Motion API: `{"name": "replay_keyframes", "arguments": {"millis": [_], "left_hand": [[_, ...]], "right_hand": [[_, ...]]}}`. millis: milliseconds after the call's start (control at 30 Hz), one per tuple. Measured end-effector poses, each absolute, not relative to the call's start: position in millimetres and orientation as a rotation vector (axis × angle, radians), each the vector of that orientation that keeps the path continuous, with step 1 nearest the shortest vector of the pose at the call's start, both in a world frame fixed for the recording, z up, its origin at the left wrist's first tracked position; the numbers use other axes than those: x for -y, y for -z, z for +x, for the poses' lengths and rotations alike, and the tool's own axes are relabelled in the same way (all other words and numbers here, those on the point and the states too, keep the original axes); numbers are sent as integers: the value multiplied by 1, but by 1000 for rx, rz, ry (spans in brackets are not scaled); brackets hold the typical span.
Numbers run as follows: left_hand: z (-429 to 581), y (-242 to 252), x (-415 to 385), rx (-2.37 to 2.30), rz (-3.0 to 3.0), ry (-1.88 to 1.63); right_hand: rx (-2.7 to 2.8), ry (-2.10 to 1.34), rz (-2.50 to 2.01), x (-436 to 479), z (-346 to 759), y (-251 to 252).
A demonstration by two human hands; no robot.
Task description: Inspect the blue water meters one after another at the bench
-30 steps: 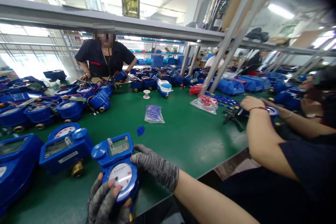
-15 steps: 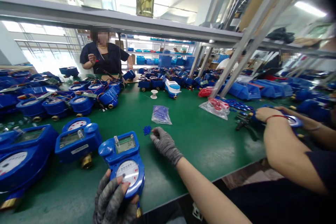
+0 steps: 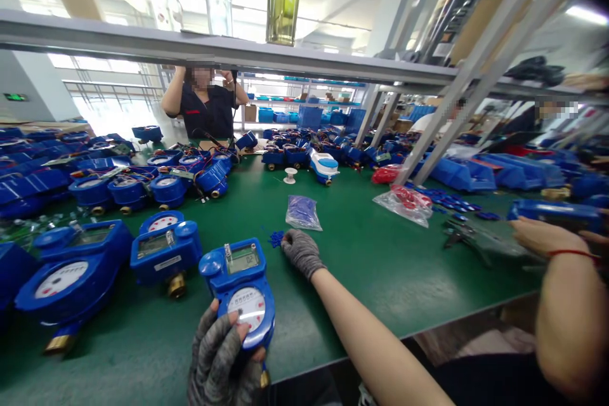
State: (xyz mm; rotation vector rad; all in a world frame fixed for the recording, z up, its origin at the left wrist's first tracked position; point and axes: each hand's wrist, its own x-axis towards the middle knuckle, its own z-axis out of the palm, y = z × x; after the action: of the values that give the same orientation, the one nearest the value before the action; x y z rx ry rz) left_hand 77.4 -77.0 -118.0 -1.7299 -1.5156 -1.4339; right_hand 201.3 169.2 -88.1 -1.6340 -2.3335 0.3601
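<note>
My left hand [image 3: 222, 355], in a grey fingerless glove, grips the lower end of a blue water meter [image 3: 263, 285]. The meter has a round white dial and a small display reading 0.2, and its display end points away from me. My right hand [image 3: 302, 252], gloved the same way, is at a small pile of tiny blue pieces [image 3: 275, 239]. Its fingers are curled together at the pile's edge; their tips are hidden, so what they pinch cannot be made out. A clear bag of purple-blue pieces [image 3: 303, 210] lies just beyond.
More water meters [image 3: 166, 250] stand to the left, with rows of wired ones behind. A white spool [image 3: 290, 175], a bag of red parts [image 3: 404, 202] and pliers [image 3: 459, 233] lie farther off. A co-worker's hand [image 3: 547, 238] is at right; another person stands opposite. A shelf [image 3: 333, 57] crosses overhead.
My right hand's fingers have closed in at the blue pieces. The view has shifted slightly left. The person opposite has raised both hands to the head; the co-worker's arms moved right.
</note>
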Motion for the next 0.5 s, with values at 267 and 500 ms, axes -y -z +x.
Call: {"name": "replay_keyframes", "arguments": {"millis": [267,500], "left_hand": [[79,116,79,1530,-1747,1432],[80,113,79,1513,-1753,1435]], "right_hand": [[2556,-63,-1539,-143,224,93],[2523,-21,-1575,-150,221,100]]}}
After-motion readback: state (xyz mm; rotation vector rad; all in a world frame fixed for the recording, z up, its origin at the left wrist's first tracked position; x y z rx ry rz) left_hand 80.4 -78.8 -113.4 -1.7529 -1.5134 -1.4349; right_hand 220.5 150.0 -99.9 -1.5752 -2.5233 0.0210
